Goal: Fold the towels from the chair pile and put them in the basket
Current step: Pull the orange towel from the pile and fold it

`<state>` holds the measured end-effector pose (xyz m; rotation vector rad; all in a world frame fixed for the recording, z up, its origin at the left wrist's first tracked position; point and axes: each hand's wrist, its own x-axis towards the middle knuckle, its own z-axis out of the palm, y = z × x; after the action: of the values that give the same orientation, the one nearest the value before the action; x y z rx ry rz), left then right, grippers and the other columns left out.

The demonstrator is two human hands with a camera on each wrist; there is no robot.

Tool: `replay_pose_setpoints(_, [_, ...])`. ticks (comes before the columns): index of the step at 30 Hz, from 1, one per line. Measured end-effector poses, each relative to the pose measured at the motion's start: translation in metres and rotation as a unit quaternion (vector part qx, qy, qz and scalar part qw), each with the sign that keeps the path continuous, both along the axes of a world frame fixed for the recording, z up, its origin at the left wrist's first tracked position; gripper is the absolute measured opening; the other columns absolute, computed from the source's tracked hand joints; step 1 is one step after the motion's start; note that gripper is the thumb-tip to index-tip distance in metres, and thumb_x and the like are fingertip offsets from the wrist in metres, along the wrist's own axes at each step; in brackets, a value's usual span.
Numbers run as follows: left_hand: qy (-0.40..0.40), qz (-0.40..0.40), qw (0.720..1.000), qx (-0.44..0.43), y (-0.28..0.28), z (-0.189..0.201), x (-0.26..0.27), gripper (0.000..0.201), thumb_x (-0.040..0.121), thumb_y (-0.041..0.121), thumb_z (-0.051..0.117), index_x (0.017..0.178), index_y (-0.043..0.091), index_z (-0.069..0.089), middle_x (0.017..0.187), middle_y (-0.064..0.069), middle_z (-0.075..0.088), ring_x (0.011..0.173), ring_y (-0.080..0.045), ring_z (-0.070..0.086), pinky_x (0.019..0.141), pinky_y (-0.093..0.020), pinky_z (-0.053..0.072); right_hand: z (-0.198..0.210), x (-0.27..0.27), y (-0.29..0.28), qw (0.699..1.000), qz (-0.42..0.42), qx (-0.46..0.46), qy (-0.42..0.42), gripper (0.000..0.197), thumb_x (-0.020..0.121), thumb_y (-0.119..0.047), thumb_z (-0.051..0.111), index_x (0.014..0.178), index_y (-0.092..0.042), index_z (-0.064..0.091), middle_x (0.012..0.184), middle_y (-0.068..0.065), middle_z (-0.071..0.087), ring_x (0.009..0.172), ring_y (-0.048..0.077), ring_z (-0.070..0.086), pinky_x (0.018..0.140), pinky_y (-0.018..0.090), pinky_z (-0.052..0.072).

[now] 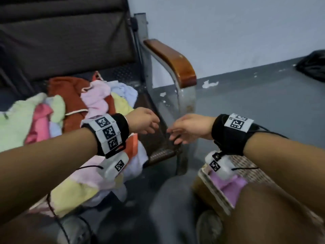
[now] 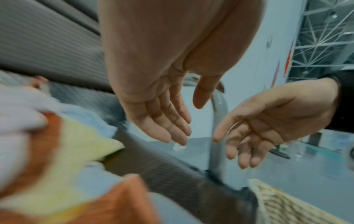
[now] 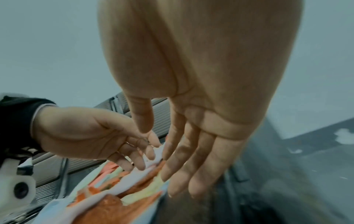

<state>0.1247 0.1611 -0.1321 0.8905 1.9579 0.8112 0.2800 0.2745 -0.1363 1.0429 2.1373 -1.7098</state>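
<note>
A loose pile of towels (image 1: 73, 110) in red, pink, green, yellow and pale blue covers the chair seat and spills over its front edge. My left hand (image 1: 147, 123) hovers at the pile's right edge, fingers straight and empty (image 2: 172, 128). My right hand (image 1: 179, 132) faces it a short gap away, also empty with relaxed fingers (image 3: 184, 166). The woven basket (image 1: 216, 191) stands on the floor under my right wrist, with a folded purple towel (image 1: 228, 184) inside. In the left wrist view the basket rim (image 2: 277, 201) shows at the lower right.
The chair has a dark mesh back (image 1: 66, 37) and a brown wooden armrest (image 1: 175, 59) on a grey metal frame just beyond my hands. A grey floor (image 1: 255, 95) lies to the right, with a black bag (image 1: 313, 66) by the wall.
</note>
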Motion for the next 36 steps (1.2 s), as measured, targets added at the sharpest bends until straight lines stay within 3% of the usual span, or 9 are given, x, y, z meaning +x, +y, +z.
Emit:
replay_pose_setpoints(4, [0.197,0.03,0.98,-0.007,-0.088,-0.002,-0.069,0.013,0.089,0.019,0.056,0.094,0.015,0.067,0.091,-0.004,0.073,0.078,-0.022,0.069,0.067,-0.028,0.053,0.014,-0.084,-0.049,0.997,0.066,0.03,0.033,0.032,0.101,-0.026,0.055,0.124,-0.005,0.062,0.11,0.014,0.071,0.09,0.025,0.067,0.081,0.033,0.05])
replay_pose_setpoints(10, [0.396,0.023,0.915,-0.072,-0.184,-0.033,-0.127,0.033,0.085,0.026,0.06,0.117,0.018,0.06,0.118,-0.009,0.06,0.112,-0.03,0.055,0.093,-0.039,0.048,-0.002,-0.186,-0.119,0.989,0.113,0.074,0.051,0.028,0.098,-0.02,0.057,0.118,0.0,0.064,0.098,0.01,0.067,0.084,0.024,0.061,0.066,0.028,0.046])
replay_pose_setpoints(15, [0.318,0.096,0.925,-0.183,-0.206,-0.056,-0.154,0.064,0.089,0.039,0.063,0.141,0.01,0.04,0.134,-0.019,0.051,0.119,-0.038,0.052,0.096,-0.043,0.047,-0.034,-0.221,-0.145,0.948,0.216,0.231,0.044,0.026,0.092,-0.028,0.064,0.108,-0.01,0.073,0.075,-0.005,0.063,0.07,0.014,0.059,0.068,0.025,0.045])
replay_pose_setpoints(17, [0.298,0.087,0.929,-0.201,-0.208,-0.062,-0.16,0.06,0.093,0.04,0.06,0.14,0.008,0.044,0.129,-0.018,0.059,0.114,-0.035,0.058,0.094,-0.039,0.049,-0.044,-0.225,-0.145,0.935,0.211,0.281,0.043,0.034,0.086,-0.04,0.072,0.11,-0.016,0.071,0.087,-0.006,0.067,0.085,0.016,0.063,0.075,0.026,0.047])
replay_pose_setpoints(21, [0.348,0.088,0.912,-0.197,-0.204,-0.062,-0.168,0.032,0.099,0.029,0.049,0.118,0.01,0.065,0.114,-0.015,0.068,0.104,-0.033,0.063,0.083,-0.034,0.05,-0.049,-0.23,-0.14,0.904,0.238,0.354,-0.01,0.07,0.078,-0.051,0.077,0.132,-0.01,0.058,0.122,0.006,0.065,0.112,0.026,0.062,0.094,0.032,0.049])
replay_pose_setpoints(23, [0.348,0.112,0.912,-0.185,-0.199,-0.06,-0.172,0.027,0.098,0.023,0.047,0.106,0.011,0.069,0.107,-0.014,0.069,0.098,-0.032,0.065,0.076,-0.033,0.05,-0.051,-0.234,-0.137,0.9,0.23,0.371,0.014,0.043,0.087,-0.037,0.071,0.121,-0.011,0.069,0.111,0.008,0.072,0.103,0.025,0.066,0.087,0.027,0.05])
replay_pose_setpoints(29, [0.347,0.087,0.93,-0.083,-0.174,-0.051,-0.173,0.068,0.076,0.037,0.074,0.139,0.028,0.048,0.122,-0.008,0.06,0.111,-0.03,0.059,0.093,-0.037,0.051,-0.025,-0.238,-0.13,0.968,0.094,0.112,0.201,0.033,0.098,-0.011,0.042,0.076,-0.008,0.066,0.079,0.008,0.069,0.082,0.026,0.068,0.077,0.035,0.057])
replay_pose_setpoints(32, [0.393,0.029,0.91,-0.133,-0.159,-0.053,-0.165,0.017,0.088,0.037,0.061,0.102,0.03,0.068,0.098,0.001,0.067,0.097,-0.026,0.064,0.077,-0.033,0.051,-0.025,-0.228,-0.127,0.967,0.123,0.131,0.181,0.025,0.097,-0.018,0.051,0.086,-0.015,0.073,0.086,0.004,0.075,0.086,0.024,0.072,0.075,0.036,0.059])
replay_pose_setpoints(36, [0.386,0.163,0.908,0.011,-0.137,-0.045,-0.15,0.024,0.092,0.015,0.045,0.096,0.018,0.068,0.097,-0.009,0.071,0.092,-0.032,0.065,0.074,-0.035,0.049,-0.043,-0.215,-0.111,0.959,0.165,0.205,0.101,0.053,0.09,-0.03,0.065,0.138,-0.012,0.051,0.112,0.009,0.069,0.099,0.027,0.068,0.092,0.044,0.056])
